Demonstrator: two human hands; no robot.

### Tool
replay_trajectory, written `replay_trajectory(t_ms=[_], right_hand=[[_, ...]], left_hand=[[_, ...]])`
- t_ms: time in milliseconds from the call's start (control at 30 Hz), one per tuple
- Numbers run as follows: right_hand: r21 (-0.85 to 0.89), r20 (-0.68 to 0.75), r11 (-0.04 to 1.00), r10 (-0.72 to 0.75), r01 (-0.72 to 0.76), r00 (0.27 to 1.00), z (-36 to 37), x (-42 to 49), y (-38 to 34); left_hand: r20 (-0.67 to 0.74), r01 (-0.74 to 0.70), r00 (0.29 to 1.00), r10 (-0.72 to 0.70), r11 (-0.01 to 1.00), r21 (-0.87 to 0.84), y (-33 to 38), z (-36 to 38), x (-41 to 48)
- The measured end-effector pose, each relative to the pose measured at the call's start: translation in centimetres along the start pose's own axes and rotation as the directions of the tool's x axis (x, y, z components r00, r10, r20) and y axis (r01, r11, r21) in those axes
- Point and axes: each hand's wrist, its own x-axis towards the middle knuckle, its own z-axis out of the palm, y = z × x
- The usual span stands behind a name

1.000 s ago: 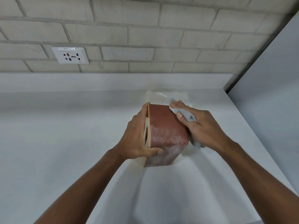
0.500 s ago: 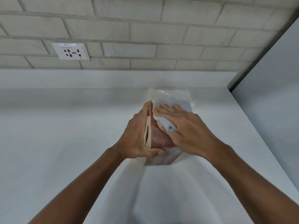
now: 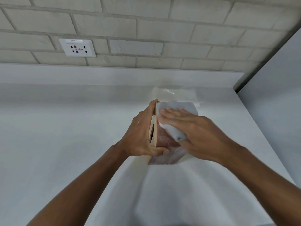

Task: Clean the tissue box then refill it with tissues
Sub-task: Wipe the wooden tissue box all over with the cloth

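— Where's the tissue box (image 3: 162,141)?
— Mid-frame, on end on the table (image 3: 65,144); the left hand (image 3: 140,136) grips its side.
— What changed?
— The right hand (image 3: 202,136), fingers flat, swept the cloth (image 3: 178,107) leftward across its face. Probably still cleaning; refilling waits.

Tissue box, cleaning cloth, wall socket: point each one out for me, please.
tissue box (image 3: 163,141), head view, bare reddish side face.
cleaning cloth (image 3: 184,105), head view, its uncovered upper part.
wall socket (image 3: 77,48), head view, middle of its plate.
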Motion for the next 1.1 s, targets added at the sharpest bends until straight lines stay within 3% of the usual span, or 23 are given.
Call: replay_trajectory(t_ms=[167,400,600,767,933,1100], right_hand=[[-0.053,-0.072,0.985,0.161,-0.165,0.984,-1.9,-0.7,3.1],[-0.029,-0.024,1.0,0.012,-0.013,1.0,0.3,1.0,0.0],[-0.05,-0.058,0.985,0.164,-0.167,0.985,-1.7,0.8,2.6],[-0.001,-0.009,1.0,0.008,-0.008,1.0,0.3,1.5,-0.5],[-0.047,-0.045,0.992,0.119,-0.121,0.992,-1.3,0.3,1.9],[-0.03,-0.02,1.0,-0.01,0.01,1.0,0.2,0.8,-0.4]], left_hand=[[0.007,0.016,1.0,-0.016,1.0,-0.004,-0.7,0.4,-0.1],[-0.014,-0.037,0.999,0.036,0.999,-0.018,0.2,-0.1,-0.1],[0.015,0.033,0.999,-0.033,0.999,0.0,-1.2,0.4,0.3],[-0.05,-0.066,0.997,0.066,0.998,-0.01,0.3,0.1,-0.1],[-0.005,-0.022,1.0,0.022,1.0,0.013,-0.8,0.4,0.1],[-0.045,-0.088,0.995,0.088,0.996,-0.017,0.1,0.1,0.1]])
